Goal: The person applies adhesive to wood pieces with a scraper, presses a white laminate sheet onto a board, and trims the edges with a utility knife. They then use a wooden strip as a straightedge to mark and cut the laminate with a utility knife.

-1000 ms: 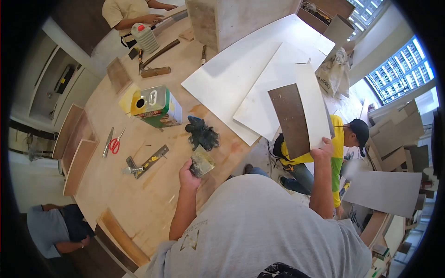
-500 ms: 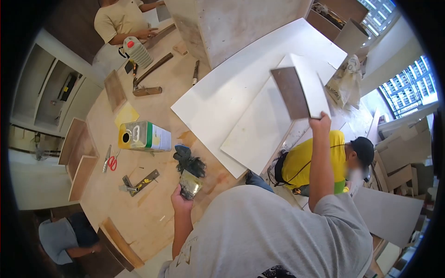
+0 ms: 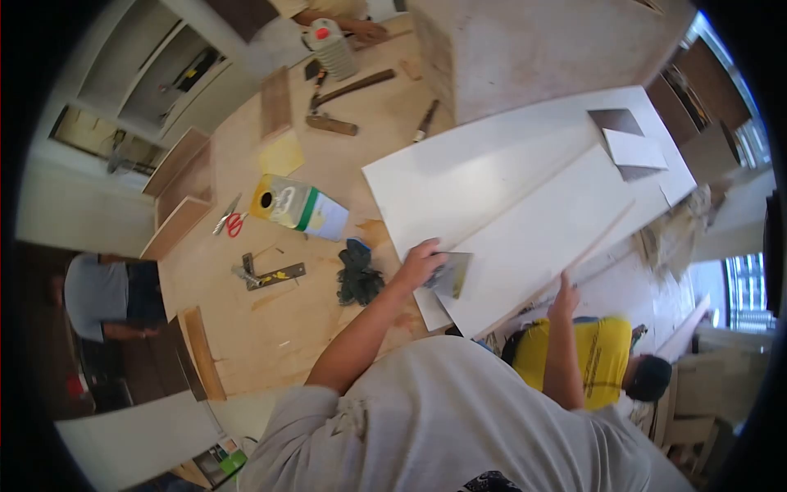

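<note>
My left hand point(image 3: 421, 264) is closed on a flat, smeared scraper point(image 3: 452, 276), a thin rectangular plate held over the near end of a white panel point(image 3: 525, 221). This panel lies on top of a larger white sheet point(image 3: 459, 156). By the panel's right edge is my right hand point(image 3: 564, 298), a finger stretched out and nothing visible in it. A white piece with brown parts point(image 3: 635, 150) rests at the far end of the sheet. Dark gloves point(image 3: 358, 275) lie on the wooden table point(image 3: 279, 344), left of my left hand.
An opened metal can point(image 3: 299, 207), red-handled scissors point(image 3: 235, 224), a square point(image 3: 277, 275), hammers point(image 3: 332, 125), a brush point(image 3: 425, 120) and a plastic jug point(image 3: 332, 53) are on the table. A person in yellow point(image 3: 574, 357) crouches at right; others are at left and far side.
The brown-and-white piece has left my right hand and lies at the sheet's far end. My right hand has come back and down. My left hand moved the scraper right, over the panel.
</note>
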`<action>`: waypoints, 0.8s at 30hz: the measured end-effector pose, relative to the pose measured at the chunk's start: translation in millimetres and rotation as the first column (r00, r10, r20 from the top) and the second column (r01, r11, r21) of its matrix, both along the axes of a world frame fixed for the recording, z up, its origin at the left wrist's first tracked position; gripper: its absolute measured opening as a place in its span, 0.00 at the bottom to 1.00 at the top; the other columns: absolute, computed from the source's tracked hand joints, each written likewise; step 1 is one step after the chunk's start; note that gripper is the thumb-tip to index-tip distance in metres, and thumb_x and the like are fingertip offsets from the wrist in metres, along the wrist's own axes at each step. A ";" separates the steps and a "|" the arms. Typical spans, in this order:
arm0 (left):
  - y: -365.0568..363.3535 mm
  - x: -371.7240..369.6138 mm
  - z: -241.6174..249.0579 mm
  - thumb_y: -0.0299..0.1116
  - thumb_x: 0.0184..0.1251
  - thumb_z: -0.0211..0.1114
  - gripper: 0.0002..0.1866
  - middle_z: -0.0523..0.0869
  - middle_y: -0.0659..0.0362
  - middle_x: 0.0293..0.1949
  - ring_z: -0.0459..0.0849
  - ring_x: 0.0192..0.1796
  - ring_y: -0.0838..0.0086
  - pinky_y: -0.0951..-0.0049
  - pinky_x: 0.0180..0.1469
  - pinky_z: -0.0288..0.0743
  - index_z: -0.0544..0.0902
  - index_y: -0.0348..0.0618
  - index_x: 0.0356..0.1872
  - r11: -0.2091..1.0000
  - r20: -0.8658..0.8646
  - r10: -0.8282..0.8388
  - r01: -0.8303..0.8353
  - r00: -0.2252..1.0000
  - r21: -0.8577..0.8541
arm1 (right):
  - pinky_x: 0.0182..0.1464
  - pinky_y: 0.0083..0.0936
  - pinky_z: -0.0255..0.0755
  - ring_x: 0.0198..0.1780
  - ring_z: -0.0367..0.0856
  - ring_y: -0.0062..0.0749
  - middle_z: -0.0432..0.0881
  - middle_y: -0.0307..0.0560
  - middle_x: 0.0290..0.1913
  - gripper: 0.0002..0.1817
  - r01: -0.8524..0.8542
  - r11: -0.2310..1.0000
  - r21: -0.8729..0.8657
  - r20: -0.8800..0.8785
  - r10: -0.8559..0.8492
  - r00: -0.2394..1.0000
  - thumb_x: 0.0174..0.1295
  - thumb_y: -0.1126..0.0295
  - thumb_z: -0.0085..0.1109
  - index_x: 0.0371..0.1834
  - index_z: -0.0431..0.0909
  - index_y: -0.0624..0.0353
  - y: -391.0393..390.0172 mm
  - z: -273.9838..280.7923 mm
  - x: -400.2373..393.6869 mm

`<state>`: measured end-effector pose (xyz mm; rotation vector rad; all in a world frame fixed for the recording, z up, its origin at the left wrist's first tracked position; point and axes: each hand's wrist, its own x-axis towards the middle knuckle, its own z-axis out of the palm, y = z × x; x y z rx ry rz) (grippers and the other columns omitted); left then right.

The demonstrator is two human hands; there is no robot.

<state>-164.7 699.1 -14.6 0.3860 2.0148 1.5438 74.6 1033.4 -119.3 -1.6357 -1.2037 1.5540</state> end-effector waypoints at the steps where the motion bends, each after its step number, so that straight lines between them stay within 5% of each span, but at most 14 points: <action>1: 18.7 -15.3 -17.2 0.42 0.63 0.68 0.20 0.87 0.45 0.52 0.86 0.51 0.59 0.64 0.55 0.78 0.85 0.32 0.44 0.989 -0.197 -0.127 0.109 0.972 -0.098 | 0.45 0.42 0.65 0.48 0.69 0.40 0.71 0.50 0.49 0.32 -0.047 0.978 -0.203 0.001 0.048 0.999 0.62 0.52 0.69 0.58 0.72 0.67 -32.6 28.4 0.3; 2: 38.2 -27.8 -13.2 0.42 0.61 0.68 0.20 0.85 0.43 0.53 0.85 0.53 0.55 0.62 0.56 0.78 0.86 0.33 0.43 0.959 -0.118 -0.220 0.193 0.968 -0.210 | 0.59 0.46 0.70 0.61 0.75 0.48 0.74 0.58 0.65 0.36 -0.099 0.913 -0.395 0.001 0.108 0.994 0.66 0.55 0.66 0.69 0.66 0.71 -68.7 66.0 -2.7; 3: 53.4 -35.6 -9.0 0.43 0.60 0.68 0.20 0.84 0.41 0.55 0.85 0.55 0.51 0.60 0.56 0.78 0.86 0.34 0.41 0.908 -0.025 -0.303 0.280 0.953 -0.311 | 0.57 0.51 0.71 0.62 0.75 0.51 0.73 0.58 0.66 0.37 -0.130 0.837 -0.532 -0.024 0.139 0.990 0.68 0.54 0.64 0.71 0.64 0.68 -88.7 81.3 -4.5; 6: 82.1 -35.9 -20.0 0.43 0.60 0.68 0.18 0.86 0.43 0.49 0.85 0.53 0.51 0.57 0.56 0.79 0.87 0.36 0.40 0.828 -0.133 -0.424 0.324 0.896 -0.458 | 0.45 0.48 0.78 0.56 0.81 0.47 0.79 0.53 0.58 0.40 -0.404 0.728 -0.554 -0.431 0.164 0.887 0.63 0.42 0.65 0.70 0.64 0.57 -109.7 57.5 2.3; 9: 85.8 -13.6 -28.2 0.43 0.59 0.69 0.18 0.88 0.44 0.44 0.86 0.50 0.50 0.56 0.55 0.79 0.88 0.38 0.40 0.827 -0.151 -0.446 0.342 0.882 -0.446 | 0.55 0.53 0.79 0.61 0.81 0.49 0.78 0.56 0.63 0.40 -0.465 0.723 -0.511 -0.417 0.264 0.869 0.66 0.43 0.62 0.71 0.64 0.59 -113.8 56.0 0.9; 12: 75.2 1.3 -14.1 0.44 0.58 0.71 0.18 0.89 0.43 0.42 0.87 0.48 0.49 0.57 0.54 0.79 0.88 0.38 0.40 0.830 -0.040 -0.428 0.375 0.903 -0.412 | 0.51 0.43 0.78 0.52 0.83 0.45 0.82 0.54 0.54 0.29 -0.335 0.801 -0.497 -0.209 0.264 0.941 0.66 0.52 0.66 0.60 0.77 0.65 -114.8 47.2 13.0; 15: 59.3 13.6 -12.3 0.44 0.59 0.71 0.18 0.89 0.43 0.41 0.87 0.46 0.51 0.56 0.50 0.79 0.88 0.37 0.40 0.849 0.004 -0.414 0.388 0.910 -0.359 | 0.49 0.38 0.81 0.43 0.85 0.42 0.85 0.50 0.44 0.25 -0.252 0.907 -0.338 -0.202 0.191 0.960 0.67 0.51 0.65 0.51 0.81 0.65 -134.8 60.8 38.4; 19: 35.5 38.6 -22.7 0.42 0.59 0.70 0.17 0.89 0.43 0.38 0.87 0.43 0.52 0.56 0.48 0.79 0.87 0.36 0.39 0.914 0.123 -0.369 0.384 0.921 -0.135 | 0.49 0.36 0.81 0.45 0.86 0.41 0.86 0.53 0.46 0.31 -0.147 0.970 -0.194 -0.258 0.094 0.961 0.70 0.46 0.61 0.53 0.79 0.71 -167.6 89.2 52.3; 20: 31.5 43.1 -26.9 0.41 0.59 0.70 0.17 0.89 0.42 0.37 0.87 0.42 0.52 0.56 0.47 0.79 0.87 0.36 0.39 0.932 0.174 -0.345 0.359 0.923 -0.056 | 0.51 0.36 0.80 0.47 0.86 0.40 0.85 0.54 0.49 0.33 -0.267 0.956 -0.125 -0.335 0.212 0.918 0.71 0.46 0.59 0.54 0.79 0.74 -184.9 112.6 53.0; 24: -11.8 56.7 13.5 0.40 0.59 0.69 0.16 0.88 0.43 0.36 0.87 0.40 0.51 0.57 0.46 0.79 0.87 0.35 0.37 0.958 -0.024 -0.258 0.252 0.966 -0.140 | 0.52 0.37 0.81 0.47 0.86 0.41 0.85 0.56 0.50 0.37 -0.045 0.995 -0.092 -0.231 0.023 0.973 0.68 0.43 0.61 0.55 0.77 0.75 -228.5 90.6 55.4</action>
